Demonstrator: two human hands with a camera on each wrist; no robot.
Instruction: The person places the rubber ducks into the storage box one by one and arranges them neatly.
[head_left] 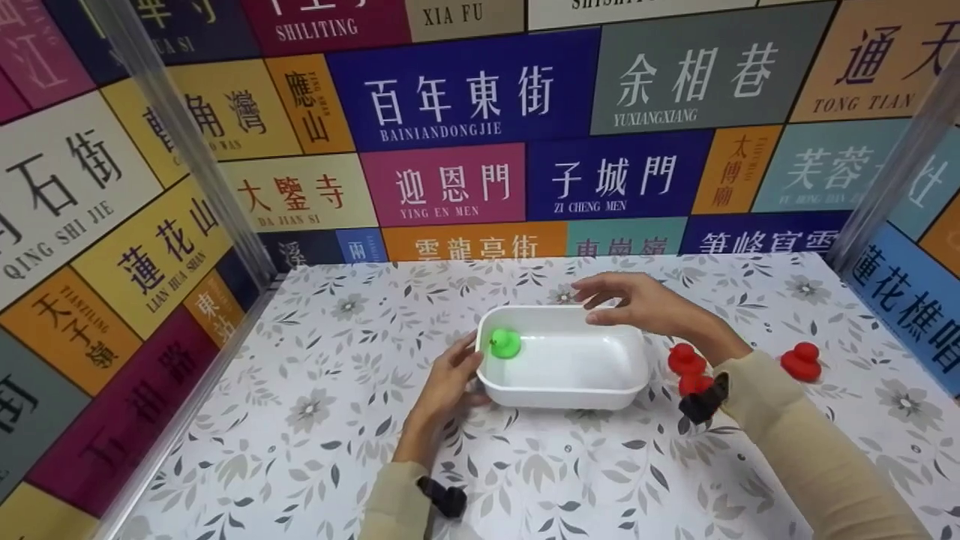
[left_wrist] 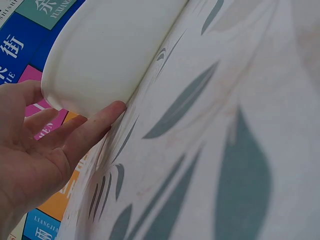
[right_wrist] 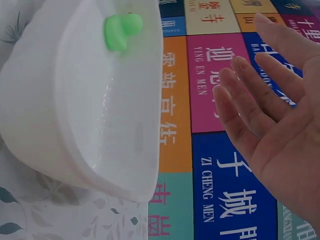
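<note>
A white rectangular plastic tub (head_left: 562,397) stands on the table in the head view. Inside it, by the left end, sits a small green rubber duck (head_left: 505,343). My left hand (head_left: 450,379) touches the tub's left end. In the left wrist view, the fingertips (left_wrist: 117,107) lie along its lower edge and the thumb is up near the rim. Over the tub's far right rim hovers my right hand (head_left: 637,304), fingers loosely extended and nothing in them. The right wrist view shows that hand (right_wrist: 280,115) apart from the tub, palm in sight.
Two red rubber ducks (head_left: 685,360) sit close together right of the tub, partly behind the right wrist's black strap device (head_left: 703,401). Another red duck (head_left: 801,361) lies farther right. A leaf-patterned cloth (head_left: 300,450) covers the table. A colourful sign-covered wall (head_left: 465,97) stands behind.
</note>
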